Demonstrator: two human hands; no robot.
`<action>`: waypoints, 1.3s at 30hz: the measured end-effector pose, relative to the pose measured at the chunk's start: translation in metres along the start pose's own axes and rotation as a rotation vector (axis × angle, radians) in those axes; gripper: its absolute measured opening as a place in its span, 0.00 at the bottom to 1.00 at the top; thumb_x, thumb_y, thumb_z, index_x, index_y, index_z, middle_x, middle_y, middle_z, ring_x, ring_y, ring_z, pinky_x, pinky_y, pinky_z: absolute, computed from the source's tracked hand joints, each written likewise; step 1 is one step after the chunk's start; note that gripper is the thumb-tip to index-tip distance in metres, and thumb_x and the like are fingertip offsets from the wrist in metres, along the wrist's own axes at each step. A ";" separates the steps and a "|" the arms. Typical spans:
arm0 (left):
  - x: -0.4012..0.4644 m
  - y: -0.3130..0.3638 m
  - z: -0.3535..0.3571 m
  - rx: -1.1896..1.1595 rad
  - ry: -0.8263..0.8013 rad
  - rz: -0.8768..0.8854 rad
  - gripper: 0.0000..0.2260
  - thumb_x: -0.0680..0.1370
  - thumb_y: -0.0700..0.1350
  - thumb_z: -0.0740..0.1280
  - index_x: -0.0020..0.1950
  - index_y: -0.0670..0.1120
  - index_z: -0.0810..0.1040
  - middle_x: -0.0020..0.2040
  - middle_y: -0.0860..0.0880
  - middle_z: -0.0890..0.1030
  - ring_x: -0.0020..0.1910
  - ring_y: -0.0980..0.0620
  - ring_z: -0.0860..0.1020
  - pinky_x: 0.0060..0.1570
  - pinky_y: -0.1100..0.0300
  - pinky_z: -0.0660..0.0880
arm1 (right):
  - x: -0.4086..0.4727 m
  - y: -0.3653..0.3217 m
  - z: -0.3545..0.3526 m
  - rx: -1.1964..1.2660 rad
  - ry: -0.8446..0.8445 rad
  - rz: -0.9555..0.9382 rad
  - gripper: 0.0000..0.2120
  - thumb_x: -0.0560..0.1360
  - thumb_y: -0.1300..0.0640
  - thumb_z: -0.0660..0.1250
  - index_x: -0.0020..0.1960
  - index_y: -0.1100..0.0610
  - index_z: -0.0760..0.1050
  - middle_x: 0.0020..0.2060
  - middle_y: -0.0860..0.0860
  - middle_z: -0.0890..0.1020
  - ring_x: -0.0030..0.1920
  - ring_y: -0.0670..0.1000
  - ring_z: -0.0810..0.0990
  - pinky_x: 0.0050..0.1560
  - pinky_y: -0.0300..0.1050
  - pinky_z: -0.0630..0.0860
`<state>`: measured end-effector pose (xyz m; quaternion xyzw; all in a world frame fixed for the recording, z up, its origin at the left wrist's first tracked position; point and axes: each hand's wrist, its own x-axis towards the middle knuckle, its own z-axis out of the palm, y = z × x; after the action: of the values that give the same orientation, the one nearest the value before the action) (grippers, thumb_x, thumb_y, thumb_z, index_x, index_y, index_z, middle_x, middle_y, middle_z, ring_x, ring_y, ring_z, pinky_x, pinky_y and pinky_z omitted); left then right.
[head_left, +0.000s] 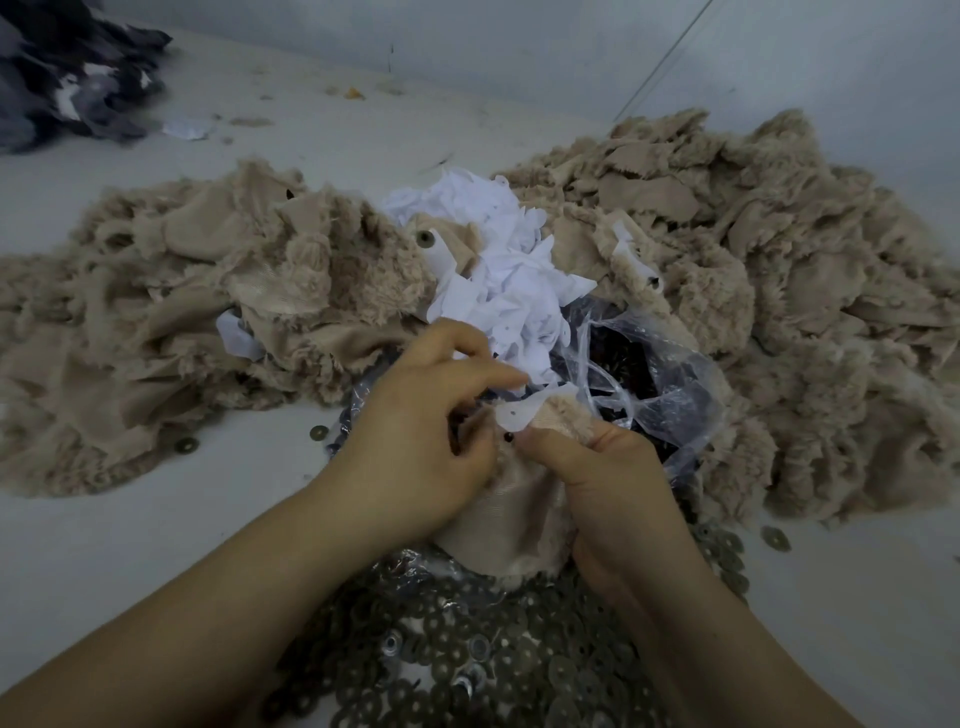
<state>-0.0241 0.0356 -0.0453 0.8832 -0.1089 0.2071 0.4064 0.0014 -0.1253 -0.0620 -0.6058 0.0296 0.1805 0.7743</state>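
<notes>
Both hands meet at the middle of the head view over a beige plush fabric piece. My right hand grips its upper edge, thumb pressed beside a white paper backing with a small hole in it. My left hand has curled fingers at the same edge, pinching the fabric; what its fingertips hold is hidden. A small dark bead-like part shows between the two thumbs. Behind the hands lies a clear plastic bag of small dark parts.
Beige plush pieces are heaped on the left and right of the white table. White paper scraps are piled between them. Several grey metal washers lie under my forearms. Dark fabric sits far left.
</notes>
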 end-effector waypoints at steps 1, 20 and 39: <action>0.003 0.000 -0.001 0.053 -0.040 0.045 0.16 0.72 0.32 0.70 0.56 0.46 0.84 0.55 0.53 0.75 0.43 0.57 0.77 0.39 0.65 0.75 | 0.000 0.000 0.000 -0.003 0.001 -0.004 0.09 0.74 0.66 0.71 0.49 0.72 0.79 0.45 0.71 0.82 0.41 0.61 0.83 0.39 0.47 0.82; -0.008 -0.012 0.001 0.222 -0.002 0.448 0.04 0.75 0.37 0.72 0.48 0.40 0.86 0.47 0.45 0.85 0.46 0.48 0.83 0.49 0.57 0.78 | 0.000 -0.001 0.000 0.006 0.042 0.022 0.04 0.72 0.66 0.74 0.45 0.68 0.84 0.42 0.64 0.86 0.43 0.60 0.86 0.38 0.44 0.82; -0.016 -0.021 0.005 0.207 -0.039 0.490 0.05 0.76 0.34 0.69 0.49 0.37 0.85 0.53 0.42 0.84 0.52 0.45 0.82 0.53 0.51 0.78 | 0.001 -0.004 0.001 0.037 0.051 0.113 0.06 0.74 0.64 0.72 0.45 0.68 0.83 0.42 0.64 0.86 0.42 0.60 0.86 0.38 0.45 0.83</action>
<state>-0.0292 0.0458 -0.0694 0.8711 -0.3056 0.2924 0.2496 0.0035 -0.1249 -0.0579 -0.5930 0.0869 0.2079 0.7730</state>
